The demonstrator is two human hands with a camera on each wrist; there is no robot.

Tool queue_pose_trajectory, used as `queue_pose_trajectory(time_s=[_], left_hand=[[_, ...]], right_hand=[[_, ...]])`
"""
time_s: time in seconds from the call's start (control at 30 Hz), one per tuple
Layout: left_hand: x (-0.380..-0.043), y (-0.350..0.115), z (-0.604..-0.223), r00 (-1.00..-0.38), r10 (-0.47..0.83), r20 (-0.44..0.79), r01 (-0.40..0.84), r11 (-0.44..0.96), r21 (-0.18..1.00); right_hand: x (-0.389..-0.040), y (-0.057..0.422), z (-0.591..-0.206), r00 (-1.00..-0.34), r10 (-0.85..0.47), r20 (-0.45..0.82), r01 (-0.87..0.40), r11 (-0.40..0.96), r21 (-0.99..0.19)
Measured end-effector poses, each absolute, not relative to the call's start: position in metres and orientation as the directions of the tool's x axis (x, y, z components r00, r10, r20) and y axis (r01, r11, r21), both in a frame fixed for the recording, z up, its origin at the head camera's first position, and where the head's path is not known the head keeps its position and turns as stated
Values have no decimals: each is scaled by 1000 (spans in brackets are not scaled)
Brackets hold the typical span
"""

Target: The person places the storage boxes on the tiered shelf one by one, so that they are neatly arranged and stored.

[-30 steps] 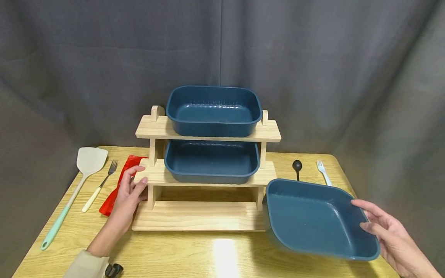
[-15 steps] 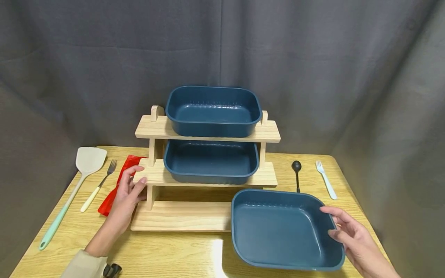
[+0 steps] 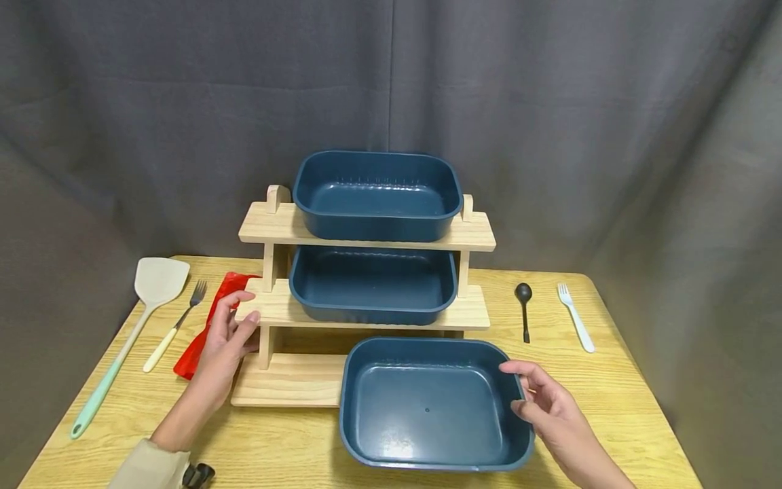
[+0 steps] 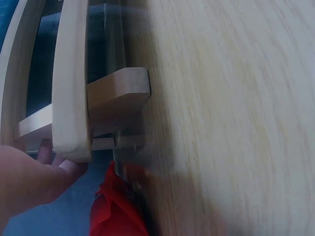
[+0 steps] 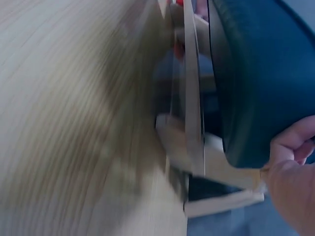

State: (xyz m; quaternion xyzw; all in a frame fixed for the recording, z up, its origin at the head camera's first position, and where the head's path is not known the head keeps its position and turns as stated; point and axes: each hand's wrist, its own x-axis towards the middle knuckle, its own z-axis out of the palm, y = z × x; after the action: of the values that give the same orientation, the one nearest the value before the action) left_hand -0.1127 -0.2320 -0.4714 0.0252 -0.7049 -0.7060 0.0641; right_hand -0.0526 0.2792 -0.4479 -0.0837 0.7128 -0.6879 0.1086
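A three-tier wooden rack (image 3: 287, 384) stands mid-table. One dark blue plastic bin (image 3: 379, 228) sits on its top tier and another bin (image 3: 373, 314) on its middle tier. My left hand (image 3: 215, 360) holds the left end of the middle board, with the fingers bent round it in the left wrist view. A third blue bin (image 3: 427, 424) is in front of the bottom tier, covering the tier's right part. Its right rim is pinched between thumb and fingers of my right hand (image 3: 559, 421). The right wrist view shows this bin's outer wall (image 5: 266, 78) beside the rack.
On the left lie a white turner (image 3: 160, 282) with a mint handle, a fork (image 3: 171, 333) with a cream handle and a red item (image 3: 201, 346), partly behind my hand. A black spoon (image 3: 523, 295) and a pale blue fork (image 3: 575, 319) lie right. Grey curtain (image 3: 391, 81) hangs behind.
My right hand has carried the third bin leftward, from beside the rack's right end to in front of its bottom tier; the bin has also turned straighter. The left hand stays on the middle board.
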Motion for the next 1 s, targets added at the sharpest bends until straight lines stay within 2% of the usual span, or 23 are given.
queue_pose_trajectory(time_s=[0.2,0.73,1.0], left_hand=[[-114,-231,-470,-991,-118,60,61,-4,998],[-111,-234,-471,-991,-126,54,54,5,999],[-113,-233,-472,-990,-128,60,62,-5,998]], right_hand=[[-54,251,-443,-965,-243,-95,81,70,-994],[-48,187,-448,-980,-169,-105,108,-6,-994],[-47,168,-448,-993,-116,-29,31,-18,-999]])
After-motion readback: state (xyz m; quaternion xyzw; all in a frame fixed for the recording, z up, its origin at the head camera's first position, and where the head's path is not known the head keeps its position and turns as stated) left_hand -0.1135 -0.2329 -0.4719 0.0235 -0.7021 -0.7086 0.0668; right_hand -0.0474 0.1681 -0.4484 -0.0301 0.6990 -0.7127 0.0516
